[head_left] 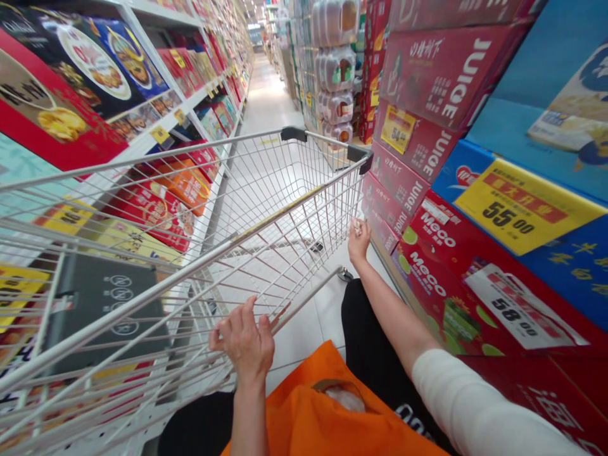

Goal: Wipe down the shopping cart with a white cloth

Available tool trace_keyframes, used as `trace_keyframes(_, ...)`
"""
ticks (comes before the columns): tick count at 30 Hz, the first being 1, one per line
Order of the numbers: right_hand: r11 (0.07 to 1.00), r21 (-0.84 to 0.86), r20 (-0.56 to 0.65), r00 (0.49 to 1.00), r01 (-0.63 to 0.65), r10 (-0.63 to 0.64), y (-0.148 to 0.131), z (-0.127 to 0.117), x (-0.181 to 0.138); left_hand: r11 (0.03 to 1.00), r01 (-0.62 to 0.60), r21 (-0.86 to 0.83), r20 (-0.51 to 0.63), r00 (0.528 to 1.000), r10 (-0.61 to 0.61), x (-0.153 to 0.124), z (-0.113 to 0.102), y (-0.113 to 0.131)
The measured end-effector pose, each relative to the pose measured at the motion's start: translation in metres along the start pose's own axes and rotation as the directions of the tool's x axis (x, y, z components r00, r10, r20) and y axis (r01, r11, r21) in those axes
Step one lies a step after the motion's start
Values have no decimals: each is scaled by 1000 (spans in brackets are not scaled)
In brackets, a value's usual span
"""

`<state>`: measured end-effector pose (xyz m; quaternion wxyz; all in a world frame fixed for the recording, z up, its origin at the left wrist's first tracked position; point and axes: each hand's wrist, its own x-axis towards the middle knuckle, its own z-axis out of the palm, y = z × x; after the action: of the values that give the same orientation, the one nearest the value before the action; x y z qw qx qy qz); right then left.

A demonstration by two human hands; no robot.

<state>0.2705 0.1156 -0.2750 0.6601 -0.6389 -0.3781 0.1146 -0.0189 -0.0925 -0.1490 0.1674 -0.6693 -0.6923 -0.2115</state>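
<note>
A wire shopping cart (266, 223) with a pale metal frame and dark corner pieces stands in front of me, turned at an angle across the aisle. My left hand (247, 342) is at its near side, with fingers hooked on the wires and the thumb raised. Further forward, my right hand (360, 239) is closed at the cart's far right end, its curled fingers against the wires. The fingertips of both hands are partly hidden. Through the wires, the part of the basket in view shows the floor and the shelf goods behind it.
Shelves of boxed goods (102, 60) line the left, close to the cart. On the right rise stacked juice cartons (427, 82), red Meco boxes (427, 259) and a yellow price sign (513, 206). A pale tiled floor (270, 95) runs ahead. An orange garment (304, 405) covers my lap.
</note>
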Motion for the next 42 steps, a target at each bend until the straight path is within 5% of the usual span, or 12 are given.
trace_keyframes(8, 988, -69, 184, 975, 137, -122, -10, -4, -45, 1000, 3, -2, -6, 1000, -3, 1, 0, 1)
trace_keyframes(17, 980, -150, 71, 990, 131, -122, -13, -11, -3, 999, -41, 24, -56, 998, 42, 0, 3, -2)
trace_keyframes(24, 940, -16, 237, 914, 341, -328, -9, -13, -70, 997, -70, 35, -101, 992, 73, 3, 2, 0)
trace_keyframes(33, 971, -115, 48, 977, 212, -207, -4, -8, 12, 999, -45, 22, -75, 996, 46, 1, 4, 1)
trace_keyframes(39, 938, -45, 203, 923, 343, -328, -14, -12, -69, 1000, -24, -3, -60, 998, 24, 1, 4, 3)
trace_keyframes(42, 921, -30, 273, 890, 387, -365, -14, -17, -75, 1000, -21, -9, -31, 999, 21, 1, 2, 3)
